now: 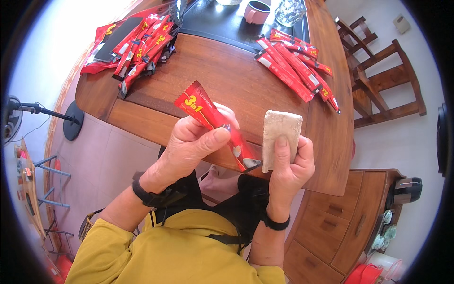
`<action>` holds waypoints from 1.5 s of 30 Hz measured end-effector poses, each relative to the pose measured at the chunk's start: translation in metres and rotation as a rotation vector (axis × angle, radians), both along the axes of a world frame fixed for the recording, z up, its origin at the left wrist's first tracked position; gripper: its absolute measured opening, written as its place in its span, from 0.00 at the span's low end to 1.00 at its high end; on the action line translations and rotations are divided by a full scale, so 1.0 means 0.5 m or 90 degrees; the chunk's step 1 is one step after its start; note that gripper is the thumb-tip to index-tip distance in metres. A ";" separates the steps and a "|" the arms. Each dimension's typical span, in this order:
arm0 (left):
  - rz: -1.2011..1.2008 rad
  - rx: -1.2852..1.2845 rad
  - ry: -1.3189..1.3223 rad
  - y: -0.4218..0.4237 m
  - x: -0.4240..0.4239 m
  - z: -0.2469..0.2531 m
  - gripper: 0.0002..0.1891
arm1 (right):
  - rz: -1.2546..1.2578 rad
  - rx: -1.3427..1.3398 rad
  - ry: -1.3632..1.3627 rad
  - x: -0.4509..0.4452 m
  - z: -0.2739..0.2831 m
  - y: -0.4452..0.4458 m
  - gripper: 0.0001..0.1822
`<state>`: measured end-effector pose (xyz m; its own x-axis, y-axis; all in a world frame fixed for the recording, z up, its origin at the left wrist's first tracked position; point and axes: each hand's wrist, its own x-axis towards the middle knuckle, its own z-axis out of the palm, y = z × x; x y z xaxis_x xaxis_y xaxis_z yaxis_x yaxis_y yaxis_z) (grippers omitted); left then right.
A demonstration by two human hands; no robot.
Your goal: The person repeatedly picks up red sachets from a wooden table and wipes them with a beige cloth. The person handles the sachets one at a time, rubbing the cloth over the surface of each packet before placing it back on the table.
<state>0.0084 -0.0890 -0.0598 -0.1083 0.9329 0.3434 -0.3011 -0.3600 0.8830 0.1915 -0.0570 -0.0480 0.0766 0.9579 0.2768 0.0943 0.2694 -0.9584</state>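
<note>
Pinched between thumb and fingers of my left hand (198, 138) is a red instant-coffee stick packet (207, 108), tilted with its printed end up and to the left. My right hand (292, 161) grips a flat, pale beige block (282, 124), its thumb pressed on the near face; the block's material is unclear. Both hands are above the front edge of the wooden table (212, 67), a small gap between packet and block. At the table's right lies a loose group of similar red sticks (291, 72).
Back left, more red sticks (147, 46) lie on a large red bag (103, 62) beside a dark flat object (118, 39). A pink mug (256, 13) and a clear glass vessel (289, 13) stand on a black tray (212, 25). A wooden chair (393, 78) and cabinet (330, 216) are right.
</note>
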 end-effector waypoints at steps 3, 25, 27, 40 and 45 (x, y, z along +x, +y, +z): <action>-0.090 -0.080 -0.076 -0.003 -0.007 0.015 0.15 | 0.007 0.012 0.045 0.007 -0.004 0.002 0.10; -0.202 -0.243 -0.084 -0.006 -0.015 0.047 0.22 | 0.032 0.030 0.030 0.011 -0.002 -0.005 0.09; -0.200 -0.248 -0.045 -0.004 -0.012 0.043 0.20 | 0.035 0.047 0.005 0.010 -0.001 -0.005 0.09; -0.168 -0.257 -0.032 -0.001 -0.006 0.060 0.30 | 0.197 0.279 -0.134 -0.036 0.022 -0.016 0.13; -0.213 -0.268 0.043 -0.003 -0.006 0.069 0.38 | 0.157 0.234 -0.175 -0.045 0.004 -0.013 0.13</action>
